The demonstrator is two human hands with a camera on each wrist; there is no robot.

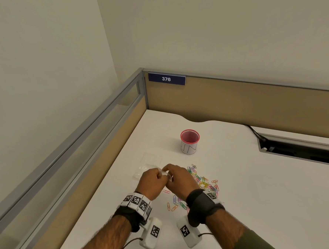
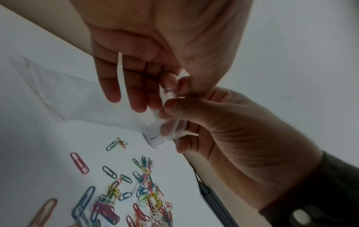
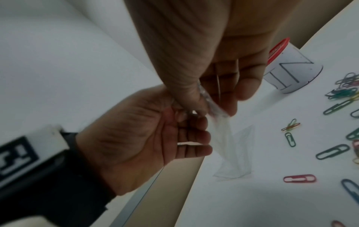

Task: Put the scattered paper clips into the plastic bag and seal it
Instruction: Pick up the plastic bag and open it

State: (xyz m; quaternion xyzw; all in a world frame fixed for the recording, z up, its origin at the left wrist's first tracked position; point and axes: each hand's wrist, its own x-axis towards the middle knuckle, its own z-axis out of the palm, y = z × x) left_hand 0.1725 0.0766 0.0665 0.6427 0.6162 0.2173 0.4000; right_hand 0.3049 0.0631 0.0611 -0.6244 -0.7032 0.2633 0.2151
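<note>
A small clear plastic bag [image 1: 146, 168] hangs from my two hands, its lower end trailing onto the white desk [image 1: 260, 186]. My left hand [image 1: 156, 176] and right hand [image 1: 169, 174] meet above the desk and both pinch the bag's top edge between thumb and fingers. The left wrist view shows the left hand [image 2: 174, 83], the right hand [image 2: 168, 108] and the see-through bag [image 2: 87, 99], which looks empty. In the right wrist view the bag [image 3: 233, 152] droops below the pinching fingers. Coloured paper clips [image 1: 202, 181] lie scattered just right of and below my hands.
A white cup with a red rim [image 1: 189, 142] stands behind the clips. Low partition walls [image 1: 235, 98] close off the desk's back and left sides. A cable slot [image 1: 300, 148] with a black cable is cut into the desk at the far right.
</note>
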